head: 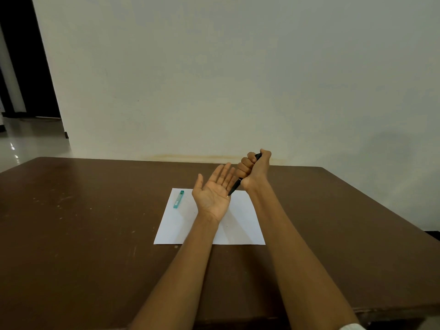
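Head view looks down on a brown desk (95, 234) against a pale wall. A white sheet of paper (240, 225) lies mid-desk, a bit closer to the far edge. Left hand (214, 191) floats over the paper palm up, fingers straight and holding nothing. Right hand (253, 170) is just beside it toward the far edge, fist wrapped round a black mechanical pencil (234, 186). The thumb is at the top end and the tip angles down, about touching the edge of the left palm. Little green lead case (178, 199) sits by the paper's far left corner, apart from both hands. Looks to me like clicking lead out into the palm, so I'd keep that palm right under the tip, press the thumb gently, and stay over the paper to catch drops.
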Tool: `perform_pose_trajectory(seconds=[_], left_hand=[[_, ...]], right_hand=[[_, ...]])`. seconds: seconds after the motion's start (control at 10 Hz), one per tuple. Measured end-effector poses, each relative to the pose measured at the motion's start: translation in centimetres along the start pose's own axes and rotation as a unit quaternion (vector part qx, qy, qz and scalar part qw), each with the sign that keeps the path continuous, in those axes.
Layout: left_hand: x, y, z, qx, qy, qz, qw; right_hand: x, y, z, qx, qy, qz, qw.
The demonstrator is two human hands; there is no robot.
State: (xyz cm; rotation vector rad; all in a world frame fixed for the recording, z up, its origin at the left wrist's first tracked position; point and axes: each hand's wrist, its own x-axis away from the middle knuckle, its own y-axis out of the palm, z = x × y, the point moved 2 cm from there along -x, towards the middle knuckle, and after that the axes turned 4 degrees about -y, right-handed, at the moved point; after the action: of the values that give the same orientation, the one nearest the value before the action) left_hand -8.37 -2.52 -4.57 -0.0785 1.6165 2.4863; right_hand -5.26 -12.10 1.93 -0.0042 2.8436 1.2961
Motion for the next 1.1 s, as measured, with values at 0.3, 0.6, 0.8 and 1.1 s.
perform_pose_trajectory(seconds=[0.3,0.6,0.8,1.1], left_hand=[[0.0,-0.07,-0.01,0.001,-0.001,-0.004,1.0],[0.07,0.12,-0.05,0.011,-0.003,-0.007,1.0],[0.07,0.21,-0.12,0.012,-0.002,-0.005,1.0],[0.02,0.19,-0.16,0.012,-0.002,-0.006,1.0]], right_hand=[[0.1,0.19,0.12,0.006,0.0,-0.003,1.0],[0.12,0.3,-0.14,-0.002,-0.03,0.003,1.0],[-0.02,0.05,-0.34,0.006,-0.046,0.014,0.999],[0.0,0.11,-0.5,0.003,-0.055,0.007,0.998]])
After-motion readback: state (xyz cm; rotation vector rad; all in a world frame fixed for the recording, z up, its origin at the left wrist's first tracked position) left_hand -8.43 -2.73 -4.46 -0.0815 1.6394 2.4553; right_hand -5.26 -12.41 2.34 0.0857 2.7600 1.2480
